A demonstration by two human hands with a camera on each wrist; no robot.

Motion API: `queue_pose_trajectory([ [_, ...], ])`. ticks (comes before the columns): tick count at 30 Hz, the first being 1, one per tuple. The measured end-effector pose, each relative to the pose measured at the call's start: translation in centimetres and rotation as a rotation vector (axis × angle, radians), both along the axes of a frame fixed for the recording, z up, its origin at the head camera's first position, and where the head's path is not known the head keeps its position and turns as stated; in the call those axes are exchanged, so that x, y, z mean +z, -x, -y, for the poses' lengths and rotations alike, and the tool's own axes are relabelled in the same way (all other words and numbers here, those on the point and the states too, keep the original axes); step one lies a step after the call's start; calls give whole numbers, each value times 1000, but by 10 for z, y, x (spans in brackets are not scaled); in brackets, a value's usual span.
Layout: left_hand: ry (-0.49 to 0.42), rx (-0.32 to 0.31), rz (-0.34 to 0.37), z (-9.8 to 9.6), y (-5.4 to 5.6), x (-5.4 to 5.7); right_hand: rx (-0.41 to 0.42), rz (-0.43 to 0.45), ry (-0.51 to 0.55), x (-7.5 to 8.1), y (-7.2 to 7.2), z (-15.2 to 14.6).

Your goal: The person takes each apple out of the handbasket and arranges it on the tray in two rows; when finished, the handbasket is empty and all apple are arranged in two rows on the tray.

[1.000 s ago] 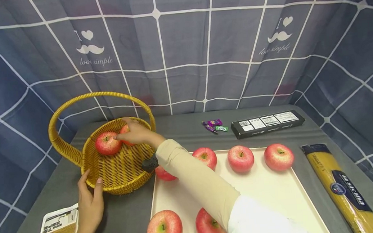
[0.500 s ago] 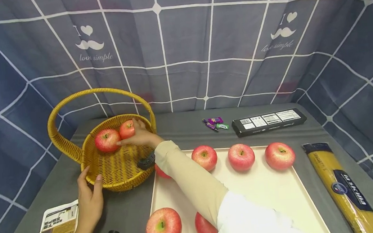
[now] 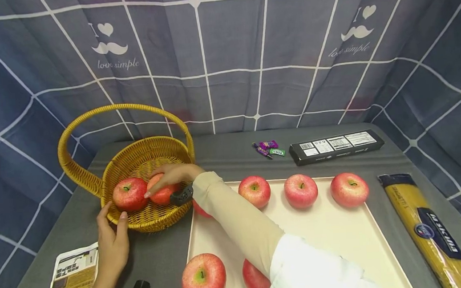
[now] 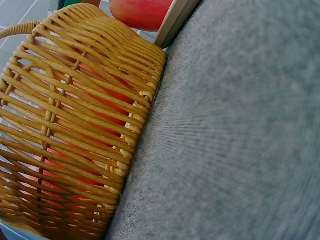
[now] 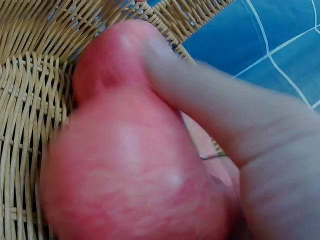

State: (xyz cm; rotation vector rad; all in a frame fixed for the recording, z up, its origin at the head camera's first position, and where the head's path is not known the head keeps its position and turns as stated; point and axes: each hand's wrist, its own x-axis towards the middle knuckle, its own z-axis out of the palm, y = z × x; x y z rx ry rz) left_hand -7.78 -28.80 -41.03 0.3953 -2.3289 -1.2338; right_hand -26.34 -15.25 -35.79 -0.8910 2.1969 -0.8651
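Note:
A yellow woven basket (image 3: 154,151) with a tall hoop handle stands at the left of the head view. Two red apples lie in its front part: a left apple (image 3: 129,194) and a right apple (image 3: 164,194). My right hand (image 3: 174,174) reaches over the rim and grips the right apple, its thumb lying between the two. The right wrist view, slightly blurred, has the held apple (image 5: 130,170) close up with the other apple (image 5: 115,60) beyond. My left hand (image 3: 115,248) touches the basket's front-left side, fingers fairly straight; the left wrist view shows only the woven wall (image 4: 75,125).
Right of the basket lies a cream tray (image 3: 321,231) with several apples (image 3: 204,279), partly covered by my right sleeve. Behind it are small wrapped candies (image 3: 268,148) and a black box (image 3: 335,146). A spaghetti pack (image 3: 429,228) lies far right, a printed pouch (image 3: 73,277) front left.
Both apples in the basket have shifted toward its front, near my left hand. My right hand has moved the same way with the right apple. The left hand stays at the basket's side.

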Motion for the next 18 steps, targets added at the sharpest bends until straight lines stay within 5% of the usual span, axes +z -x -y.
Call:
queue_pose_trajectory([
  [9, -7, 8, 6, 0, -3, -1, 279, 37, -138, 7, -8, -7],
  [18, -6, 8, -9, 0, -1, -1, 278, 75, -84, 20, -17, -20],
])
